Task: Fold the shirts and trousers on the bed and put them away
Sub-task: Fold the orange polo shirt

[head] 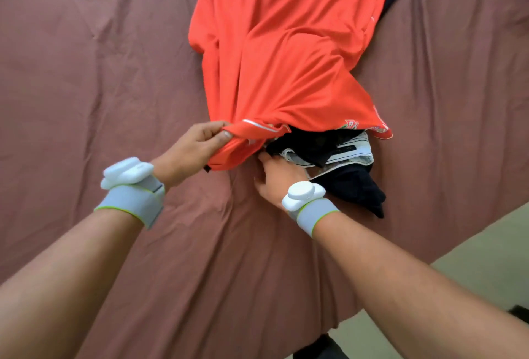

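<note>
Orange shirt (280,52) is lying on the bed (86,72), draped over a heap of dark clothes (349,187); its long axis is running away from the person, near hem toward the hands, far end at the top edge of view. Left hand (194,149) is pinching the near left corner of the hem, thumb on top, fingers curled under the cloth. Right hand (274,175) is lying just right of that corner, fingers reaching under the hem where it meets the dark clothes and a white-striped waistband (343,155); fingertips are hidden, so cannot tell whether it is holding anything. Both hands are sitting at the near end, left one already on the shirt. Judgement: shirt not yet folded; the next move is likely turning on lifting the shirt toward the person, clear of the heap beneath. Risk: dark clothes dragging along with the hem
</note>
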Tool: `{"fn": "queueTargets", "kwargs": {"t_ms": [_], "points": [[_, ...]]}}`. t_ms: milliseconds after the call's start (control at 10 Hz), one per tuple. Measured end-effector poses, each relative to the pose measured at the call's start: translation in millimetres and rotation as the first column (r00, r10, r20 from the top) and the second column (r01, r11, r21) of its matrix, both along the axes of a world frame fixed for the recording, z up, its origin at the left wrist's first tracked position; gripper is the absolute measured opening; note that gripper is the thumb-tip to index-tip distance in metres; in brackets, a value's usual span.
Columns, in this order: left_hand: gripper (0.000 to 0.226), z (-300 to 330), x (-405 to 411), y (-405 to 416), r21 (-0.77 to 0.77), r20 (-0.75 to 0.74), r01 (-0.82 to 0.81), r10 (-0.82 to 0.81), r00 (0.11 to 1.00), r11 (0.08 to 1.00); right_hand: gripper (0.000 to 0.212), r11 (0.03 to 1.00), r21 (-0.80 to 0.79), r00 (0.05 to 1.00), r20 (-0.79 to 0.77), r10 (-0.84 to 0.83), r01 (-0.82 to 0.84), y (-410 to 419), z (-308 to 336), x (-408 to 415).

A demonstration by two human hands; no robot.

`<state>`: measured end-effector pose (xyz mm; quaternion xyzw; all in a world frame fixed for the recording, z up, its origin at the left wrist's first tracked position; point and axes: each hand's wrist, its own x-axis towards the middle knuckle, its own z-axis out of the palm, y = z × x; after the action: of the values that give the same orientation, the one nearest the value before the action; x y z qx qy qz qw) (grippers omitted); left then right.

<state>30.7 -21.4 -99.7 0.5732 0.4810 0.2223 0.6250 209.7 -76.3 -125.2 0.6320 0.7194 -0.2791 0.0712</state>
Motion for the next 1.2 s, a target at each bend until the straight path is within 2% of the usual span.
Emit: {"fn": "queueTargets", "kwargs": {"t_ms": [100, 200, 300, 400, 500, 600, 700, 800, 900, 1000, 1100, 1200], "points": [[0.019, -2, 0, -17, -0.049, -0.001, 0.0, 0.0, 1.0, 0.999, 0.029, 0.98, 0.198, 0.997, -0.066, 0.032, -0.019, -3, 1, -7], [0.02, 19, -7, -39, -0.087, 0.116, -0.076, 0.086, 0.989, 0.993, 0.027, 0.863, 0.503, 0.995, -0.103, 0.009, 0.045, -13, 11, -16], [0.027, 46, -6, -50, -0.174, 0.232, -0.125, 0.164, 0.959, 0.977, 0.024, 0.831, 0.542, 0.99, -0.132, -0.056, 0.12, -29, 12, -13], [0.026, 83, -14, -68, -0.22, 0.329, -0.026, 0.099, 0.939, 0.975, 0.037, 0.811, 0.56, 0.984, -0.147, -0.102, 0.168, -37, 17, -10], [0.012, 92, -38, -83, -0.192, 0.277, 0.101, -0.044, 0.96, 0.976, 0.044, 0.762, 0.607, 0.95, 0.036, -0.31, 0.225, -47, 27, -28], [0.031, 82, -107, -113, -0.23, 0.009, 0.203, -0.207, 0.978, 0.952, 0.047, 0.839, 0.069, 0.801, -0.348, -0.487, 0.54, -91, 48, -59], [0.043, 77, -170, -134, -0.217, -0.218, 0.27, -0.317, 0.923, 0.938, 0.054, 0.918, -0.244, 0.812, -0.431, -0.392, 0.313, -128, 17, -119], [0.028, 78, -276, -168, -0.03, -0.639, 0.244, -0.206, 0.741, 0.969, 0.032, 0.802, -0.539, 0.716, -0.452, -0.532, 0.257, -221, 28, -230], [0.02, 70, -333, -193, 0.223, -0.763, 0.013, 0.166, 0.624, 0.975, 0.015, 0.769, -0.611, 0.84, -0.505, -0.198, -0.186, -275, 48, -298], [0.048, 30, -357, -241, 0.421, -0.747, -0.089, 0.401, 0.531, 0.903, 0.018, 0.781, -0.409, 0.834, -0.494, 0.245, -0.472, -290, 68, -336], [0.057, -3, -321, -272, 0.391, -0.655, -0.089, 0.345, 0.673, 0.916, 0.026, 0.884, -0.205, 0.879, -0.334, 0.339, -0.419, -262, 49, -317], [0.078, -39, -224, -274, 0.255, -0.549, -0.054, 0.191, 0.814, 0.965, 0.034, 0.948, -0.012, 0.945, -0.082, 0.315, -0.317, -183, 20, -246]]}}
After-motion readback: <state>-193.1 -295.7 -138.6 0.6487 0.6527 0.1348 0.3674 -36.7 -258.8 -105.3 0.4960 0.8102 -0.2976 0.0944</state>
